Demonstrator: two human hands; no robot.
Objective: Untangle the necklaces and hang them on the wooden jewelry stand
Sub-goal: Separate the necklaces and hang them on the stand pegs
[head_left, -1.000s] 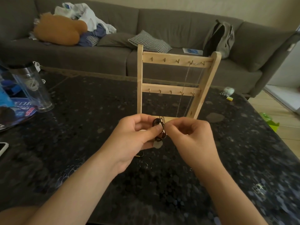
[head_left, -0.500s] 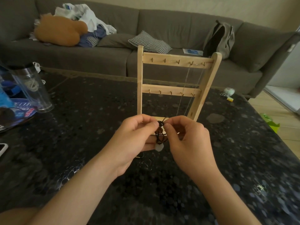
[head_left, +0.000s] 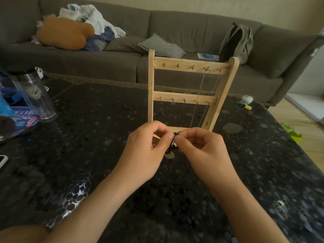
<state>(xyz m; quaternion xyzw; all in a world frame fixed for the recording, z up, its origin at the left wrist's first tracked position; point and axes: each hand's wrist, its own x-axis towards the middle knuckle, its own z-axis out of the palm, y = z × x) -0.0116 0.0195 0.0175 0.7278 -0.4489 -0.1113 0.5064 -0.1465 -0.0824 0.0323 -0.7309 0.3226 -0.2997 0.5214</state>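
A wooden jewelry stand (head_left: 186,64) with two rows of small hooks stands upright on the dark speckled table (head_left: 87,137). A thin pale necklace (head_left: 199,95) hangs from hooks at the right of the top bar. Just in front of the stand's base, my left hand (head_left: 145,151) and my right hand (head_left: 201,151) pinch a tangled dark cord necklace (head_left: 172,143) between thumbs and forefingers. A pale round pendant (head_left: 169,156) dangles below the knot, partly hidden by my fingers.
A clear tumbler (head_left: 35,95) and blue packaging (head_left: 14,118) sit at the table's left, with a phone corner (head_left: 2,160) at the edge. A small keychain (head_left: 246,99) lies at far right. A grey sofa (head_left: 175,32) with cushions and a backpack (head_left: 236,41) runs behind.
Both hands have stayed in front of the stand and drawn closer, fingertips now meeting over the dark knot. The loops of cord look more bunched than before.
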